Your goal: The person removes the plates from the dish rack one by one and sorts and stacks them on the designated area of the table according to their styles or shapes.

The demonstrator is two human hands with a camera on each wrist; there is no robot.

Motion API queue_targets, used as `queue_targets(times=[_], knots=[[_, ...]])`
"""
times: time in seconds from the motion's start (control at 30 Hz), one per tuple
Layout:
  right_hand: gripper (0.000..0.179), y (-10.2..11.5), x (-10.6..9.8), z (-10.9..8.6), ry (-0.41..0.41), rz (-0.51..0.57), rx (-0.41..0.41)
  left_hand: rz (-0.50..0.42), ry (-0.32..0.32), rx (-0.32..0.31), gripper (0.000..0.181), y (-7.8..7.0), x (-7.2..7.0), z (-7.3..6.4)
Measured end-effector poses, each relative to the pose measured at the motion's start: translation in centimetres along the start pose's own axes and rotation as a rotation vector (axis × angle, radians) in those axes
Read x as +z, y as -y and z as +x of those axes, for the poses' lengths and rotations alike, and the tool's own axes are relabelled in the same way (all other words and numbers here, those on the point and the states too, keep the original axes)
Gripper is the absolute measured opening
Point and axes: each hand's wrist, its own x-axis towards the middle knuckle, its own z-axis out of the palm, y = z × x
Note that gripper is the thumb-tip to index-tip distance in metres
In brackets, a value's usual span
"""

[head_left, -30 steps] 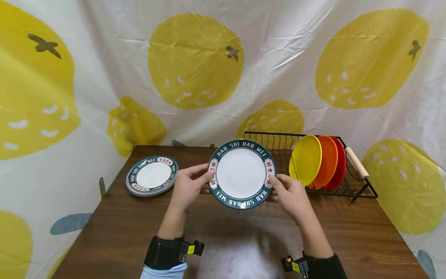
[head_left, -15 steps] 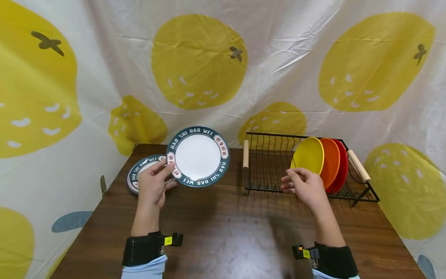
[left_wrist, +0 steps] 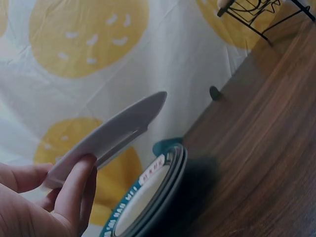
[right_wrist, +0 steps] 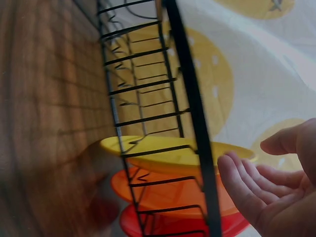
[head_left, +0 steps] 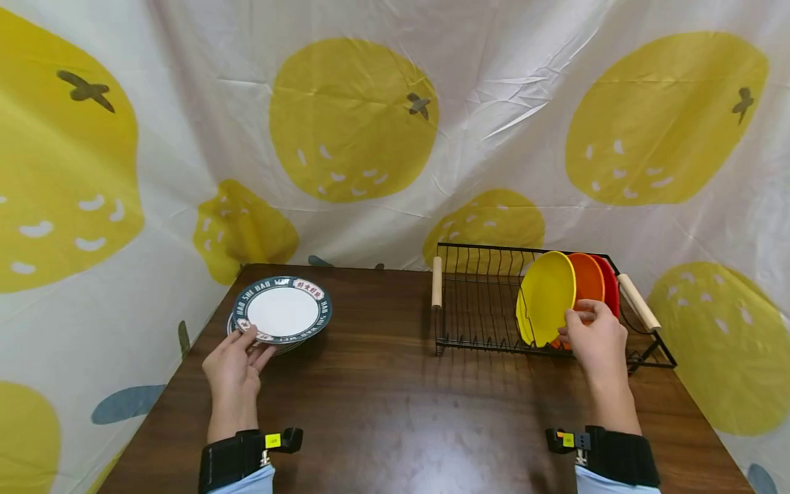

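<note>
My left hand (head_left: 234,367) pinches the near rim of a white plate (head_left: 284,312) with a dark green lettered border. In the left wrist view this plate is tilted and hangs above a stack of matching plates (left_wrist: 143,202), with a gap between them. My right hand (head_left: 597,339) is at the front of a black wire dish rack (right_wrist: 190,89), thumb and fingers apart. Its fingertips are right at the edge of a yellow plate (head_left: 546,295), which stands upright in the rack. Behind it to the right stand an orange plate (head_left: 586,274) and a red plate (head_left: 611,285).
The rack has pale wooden handles, one of them the left handle (head_left: 437,281). Its left slots show bare wires. A brown wooden table (head_left: 395,398) lies under everything, and a lemon-print curtain (head_left: 494,137) hangs right behind it.
Both hands held the green-rimmed plate at first. The right hand let go and moved right to the yellow plate, while the left hand carried the green-rimmed plate left and lowered it over the stack.
</note>
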Motion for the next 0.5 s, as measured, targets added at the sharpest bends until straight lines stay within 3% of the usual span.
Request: queue_targets(times=[0.27, 0.5], knots=[[0.068, -1.0, 0.2, 0.5, -0.022, -0.119, 0.032, -0.046, -0.06, -0.012, 0.06, 0.2, 0.0, 1.2], [0.057, -1.5, 1.0, 0.7, -0.032, -0.147, 0.035, 0.005, -0.087, -0.02, 0.066, 1.1, -0.7, 1.9]])
